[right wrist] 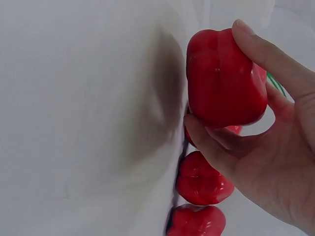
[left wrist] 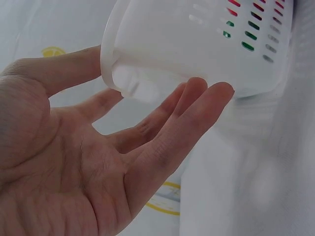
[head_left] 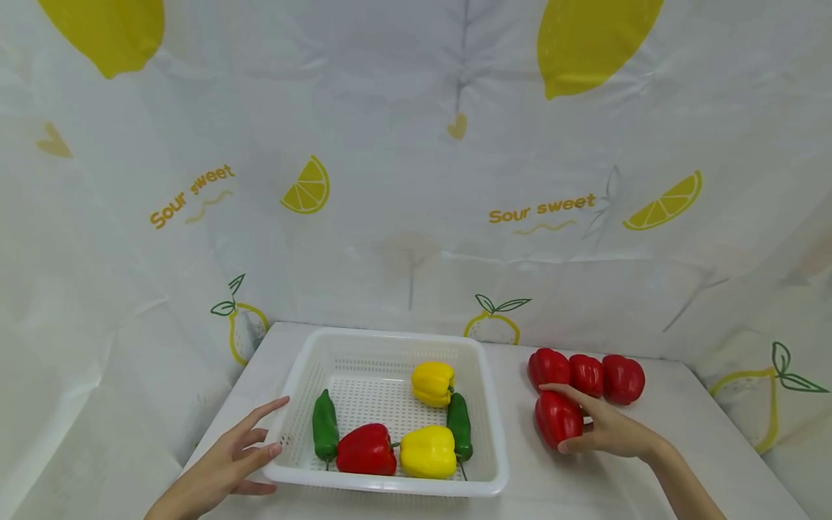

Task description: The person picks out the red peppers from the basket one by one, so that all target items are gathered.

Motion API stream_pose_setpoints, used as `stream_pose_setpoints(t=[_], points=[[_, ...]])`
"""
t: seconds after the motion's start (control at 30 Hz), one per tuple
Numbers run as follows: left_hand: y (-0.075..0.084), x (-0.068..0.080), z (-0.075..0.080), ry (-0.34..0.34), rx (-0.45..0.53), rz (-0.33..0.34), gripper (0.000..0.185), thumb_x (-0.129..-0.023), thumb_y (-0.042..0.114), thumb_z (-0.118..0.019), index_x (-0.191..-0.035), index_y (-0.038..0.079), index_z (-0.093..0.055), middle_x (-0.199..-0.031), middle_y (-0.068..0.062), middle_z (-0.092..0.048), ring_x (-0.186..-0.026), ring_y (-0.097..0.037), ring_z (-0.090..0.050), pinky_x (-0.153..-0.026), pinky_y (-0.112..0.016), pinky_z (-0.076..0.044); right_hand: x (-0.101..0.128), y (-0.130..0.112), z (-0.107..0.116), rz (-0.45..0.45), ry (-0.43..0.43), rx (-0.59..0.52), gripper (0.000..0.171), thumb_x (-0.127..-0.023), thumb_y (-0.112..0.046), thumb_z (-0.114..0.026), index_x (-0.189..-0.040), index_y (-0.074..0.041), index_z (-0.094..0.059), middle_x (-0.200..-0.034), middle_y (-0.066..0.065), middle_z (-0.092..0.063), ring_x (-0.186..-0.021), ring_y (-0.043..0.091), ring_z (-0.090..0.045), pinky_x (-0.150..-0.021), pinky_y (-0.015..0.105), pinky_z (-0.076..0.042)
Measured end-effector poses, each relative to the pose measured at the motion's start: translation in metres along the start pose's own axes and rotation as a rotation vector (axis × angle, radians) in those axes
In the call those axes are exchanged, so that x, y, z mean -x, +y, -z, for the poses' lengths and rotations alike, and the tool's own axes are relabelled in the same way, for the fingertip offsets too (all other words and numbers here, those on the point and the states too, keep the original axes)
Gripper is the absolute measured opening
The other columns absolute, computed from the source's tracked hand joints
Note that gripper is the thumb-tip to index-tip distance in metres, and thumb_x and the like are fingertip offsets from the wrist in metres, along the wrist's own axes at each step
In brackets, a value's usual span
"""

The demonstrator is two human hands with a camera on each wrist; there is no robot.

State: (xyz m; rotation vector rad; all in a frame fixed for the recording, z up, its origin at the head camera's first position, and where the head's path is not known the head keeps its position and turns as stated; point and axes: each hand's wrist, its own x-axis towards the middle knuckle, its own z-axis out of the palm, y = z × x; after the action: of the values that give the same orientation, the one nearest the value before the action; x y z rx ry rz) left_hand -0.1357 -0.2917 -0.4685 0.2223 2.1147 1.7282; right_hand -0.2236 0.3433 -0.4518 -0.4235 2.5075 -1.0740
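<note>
From the head camera, the right hand (head_left: 607, 431) curls its thumb and fingers round a red pepper (head_left: 556, 419) on the table (head_left: 715, 448), just in front of three more red peppers (head_left: 587, 374) lying in a row; the left hand (head_left: 224, 462) lies open, fingers straight, at the near left corner of the white basket (head_left: 494, 433), which holds a red pepper, two yellow ones (head_left: 429, 452) and two green ones (head_left: 324, 425); the step in hand looks like the pick-up of one red pepper, and the next move would call for a firm lift clear of its neighbours.

The left wrist view shows the fingers (left wrist: 197, 105) spread and straight under the basket rim (left wrist: 110, 59), touching it but not clasping.

In the right wrist view the pepper (right wrist: 224, 78) is glossy, lobed and blocky, pinched between thumb (right wrist: 275, 59) and fingers (right wrist: 211, 145); I cannot tell whether it has left the table.
</note>
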Motion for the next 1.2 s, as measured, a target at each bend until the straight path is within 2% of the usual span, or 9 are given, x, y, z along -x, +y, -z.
stream_pose_setpoints(t=[0.13, 0.6, 0.83, 1.2], points=[[0.0014, 0.0004, -0.0006, -0.003, -0.003, 0.000, 0.073, -0.114, 0.024, -0.056, -0.175, 0.024, -0.014, -0.144, -0.030, -0.055, -0.119, -0.028, -0.067, -0.089, -0.057, -0.068, -0.0022, 0.0045, -0.0002, -0.011, -0.005, -0.015, 0.107, -0.077, -0.019, -0.096, -0.165, -0.014, -0.036, -0.155, 0.033, -0.041, -0.138, 0.054, -0.043, -0.088, 0.051, -0.069], [0.0050, 0.0001, -0.0009, 0.001, -0.006, 0.000, 0.074, -0.114, 0.025, -0.057, -0.175, 0.023, -0.015, -0.141, -0.030, -0.057, -0.118, -0.029, -0.068, -0.089, -0.053, -0.068, -0.0041, 0.0039, -0.0048, -0.027, 0.044, -0.003, 0.109, -0.075, -0.020, -0.099, -0.165, -0.015, -0.037, -0.157, 0.035, -0.038, -0.141, 0.060, -0.038, -0.087, 0.053, -0.068], [0.0043, 0.0004, -0.0004, -0.008, -0.002, -0.006, 0.074, -0.114, 0.024, -0.056, -0.175, 0.024, -0.014, -0.141, -0.030, -0.056, -0.117, -0.026, -0.069, -0.089, -0.053, -0.068, -0.0046, 0.0047, -0.0056, 0.011, 0.038, -0.015, 0.109, -0.076, -0.019, -0.097, -0.166, -0.015, -0.034, -0.159, 0.037, -0.032, -0.142, 0.063, -0.034, -0.088, 0.055, -0.068], [0.0024, 0.0006, -0.0004, -0.005, 0.005, -0.002, 0.073, -0.114, 0.023, -0.055, -0.175, 0.024, -0.014, -0.143, -0.029, -0.056, -0.118, -0.026, -0.068, -0.090, -0.056, -0.068, -0.0040, 0.0047, -0.0063, 0.013, 0.045, -0.006, 0.111, -0.077, -0.020, -0.097, -0.167, -0.014, -0.032, -0.159, 0.038, -0.033, -0.142, 0.064, -0.034, -0.091, 0.058, -0.067]])
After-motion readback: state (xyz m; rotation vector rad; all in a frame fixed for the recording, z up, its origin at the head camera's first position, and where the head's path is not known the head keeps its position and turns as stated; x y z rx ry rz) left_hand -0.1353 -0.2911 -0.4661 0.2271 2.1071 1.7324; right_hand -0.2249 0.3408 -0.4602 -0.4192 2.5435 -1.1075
